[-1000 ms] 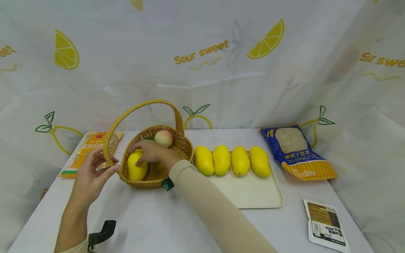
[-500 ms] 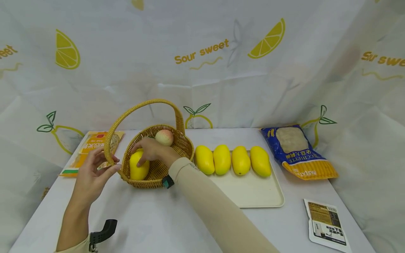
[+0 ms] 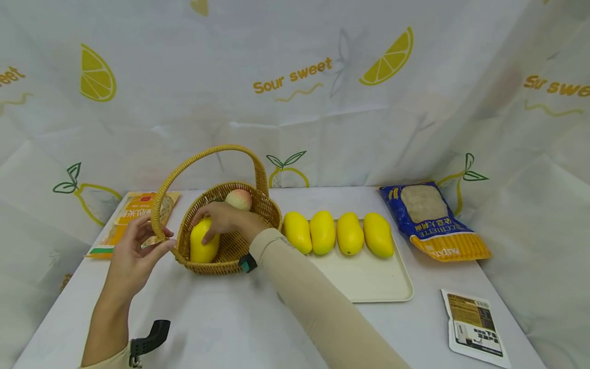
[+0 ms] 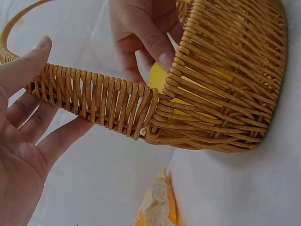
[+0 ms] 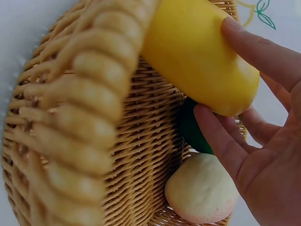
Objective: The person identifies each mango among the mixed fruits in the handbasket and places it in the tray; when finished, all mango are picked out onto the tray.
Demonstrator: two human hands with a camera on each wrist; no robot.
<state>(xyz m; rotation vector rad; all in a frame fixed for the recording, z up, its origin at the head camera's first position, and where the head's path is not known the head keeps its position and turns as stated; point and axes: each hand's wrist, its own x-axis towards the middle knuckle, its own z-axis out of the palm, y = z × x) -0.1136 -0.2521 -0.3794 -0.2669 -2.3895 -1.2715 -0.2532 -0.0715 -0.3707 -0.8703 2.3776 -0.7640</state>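
A wicker basket with a tall arched handle stands at the left of the table. My left hand holds the foot of that handle, thumb on one side and fingers on the other. Inside the basket my right hand grips a yellow mango from above, near its top end. In the right wrist view the thumb and fingers spread around one end of the mango. Behind it lie a pale pinkish peach and a dark green item, partly hidden.
A cream tray right of the basket bears a row of several mangoes. Beyond it lies a blue and orange pasta bag. A white-and-brown packet lies front right. An orange food bag is behind my left hand.
The mango in my right hand has shifted slightly to the right inside the basket. My left hand keeps its hold on the handle.
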